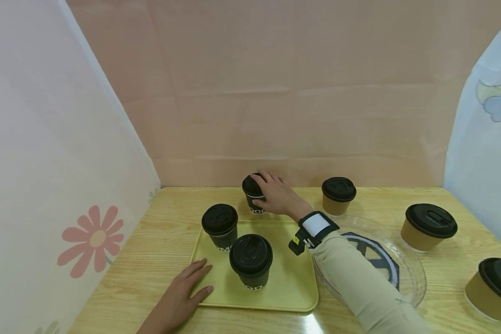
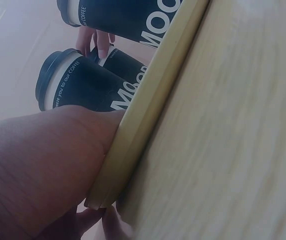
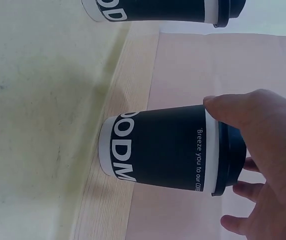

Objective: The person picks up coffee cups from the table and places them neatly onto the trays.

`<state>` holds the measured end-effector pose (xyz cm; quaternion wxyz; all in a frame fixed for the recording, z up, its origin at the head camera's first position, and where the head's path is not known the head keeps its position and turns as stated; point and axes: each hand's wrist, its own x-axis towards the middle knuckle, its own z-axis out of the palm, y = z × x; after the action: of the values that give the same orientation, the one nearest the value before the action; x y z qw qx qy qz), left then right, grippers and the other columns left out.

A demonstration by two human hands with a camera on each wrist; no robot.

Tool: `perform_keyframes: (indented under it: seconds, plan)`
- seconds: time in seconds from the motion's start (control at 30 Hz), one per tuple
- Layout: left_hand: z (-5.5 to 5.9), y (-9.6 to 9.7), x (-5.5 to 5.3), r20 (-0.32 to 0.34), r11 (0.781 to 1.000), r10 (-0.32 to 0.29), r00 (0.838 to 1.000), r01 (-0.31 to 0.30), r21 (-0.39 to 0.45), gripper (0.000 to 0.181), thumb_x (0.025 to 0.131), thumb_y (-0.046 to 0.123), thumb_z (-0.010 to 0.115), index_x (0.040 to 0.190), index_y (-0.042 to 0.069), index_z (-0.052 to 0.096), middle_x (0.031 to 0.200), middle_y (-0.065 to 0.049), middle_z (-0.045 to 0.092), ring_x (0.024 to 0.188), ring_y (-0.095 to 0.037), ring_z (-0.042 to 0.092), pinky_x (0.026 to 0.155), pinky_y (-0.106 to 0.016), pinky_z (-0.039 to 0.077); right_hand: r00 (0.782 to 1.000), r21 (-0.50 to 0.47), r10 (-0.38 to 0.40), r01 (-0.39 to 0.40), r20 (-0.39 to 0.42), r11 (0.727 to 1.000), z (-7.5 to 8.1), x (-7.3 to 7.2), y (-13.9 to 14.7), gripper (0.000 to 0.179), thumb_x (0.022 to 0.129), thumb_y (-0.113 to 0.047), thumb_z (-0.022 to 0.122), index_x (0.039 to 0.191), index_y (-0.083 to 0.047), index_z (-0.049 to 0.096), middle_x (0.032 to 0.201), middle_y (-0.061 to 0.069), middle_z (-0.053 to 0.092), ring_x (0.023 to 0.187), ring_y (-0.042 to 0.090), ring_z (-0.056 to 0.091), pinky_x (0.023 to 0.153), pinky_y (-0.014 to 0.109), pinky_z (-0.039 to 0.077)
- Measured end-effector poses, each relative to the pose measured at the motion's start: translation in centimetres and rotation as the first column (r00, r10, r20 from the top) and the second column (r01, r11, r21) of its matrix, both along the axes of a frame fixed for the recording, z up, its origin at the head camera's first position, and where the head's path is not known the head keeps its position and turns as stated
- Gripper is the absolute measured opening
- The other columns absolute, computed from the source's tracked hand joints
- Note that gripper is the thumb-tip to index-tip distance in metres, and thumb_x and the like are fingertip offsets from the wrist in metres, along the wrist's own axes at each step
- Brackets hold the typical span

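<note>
My right hand [image 1: 279, 195] reaches over the tray to a black lidded coffee cup [image 3: 163, 150] standing upright on the table just behind it. Thumb and fingers curl round this cup at its lid; the far fingertips are partly hidden. My left hand [image 1: 181, 292] rests at the front left corner of the yellow tray [image 1: 288, 278], its fingers fairly straight along the rim. Two more black lidded cups stand upright on the tray: one at the back left [image 1: 220, 225] and one nearer the middle [image 1: 251, 262].
Right of the tray lies a clear round plate [image 1: 415, 273] with a dark emblem, partly under my right forearm. Brown cups with black lids stand at the back [image 1: 336, 204], at the right [image 1: 419, 234] and near the right edge [image 1: 490, 294]. Cloth walls [image 1: 275, 93] enclose the table.
</note>
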<state>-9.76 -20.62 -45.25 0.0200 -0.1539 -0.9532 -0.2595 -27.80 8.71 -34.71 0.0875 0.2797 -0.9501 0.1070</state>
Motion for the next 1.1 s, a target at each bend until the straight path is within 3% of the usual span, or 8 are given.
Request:
perform_keyframes:
  seconds: [0.83, 1.1]
  plan:
    - [0.1, -0.4, 0.3, 0.004, 1.0, 0.0, 1.0, 0.0, -0.004, 0.052, 0.093, 0.041, 0.063, 0.137, 0.016, 0.057, 0.15, -0.003, 0.047, 0.138, -0.028, 0.045, 0.109, -0.051, 0.041, 0.999, 0.027, -0.004, 0.003, 0.043, 1.0, -0.3, -1.9, -1.4, 0.079, 0.09, -0.051, 0.063, 0.153, -0.018, 0.028, 0.159, 0.014, 0.026, 0.143, 0.039, 0.033, 0.109, 0.063, 0.034]
    - [0.3, -0.3, 0.3, -0.043, 1.0, -0.006, 0.999, 0.006, -0.018, 0.05, 0.091, 0.036, 0.067, 0.135, 0.015, 0.059, 0.148, -0.004, 0.049, 0.136, -0.028, 0.047, 0.107, -0.05, 0.043, 0.998, 0.004, 0.032, -0.032, 0.058, 0.999, -0.1, -2.5, -1.9, 0.082, 0.091, -0.056, 0.06, 0.154, -0.018, 0.025, 0.16, 0.015, 0.023, 0.145, 0.04, 0.028, 0.111, 0.063, 0.032]
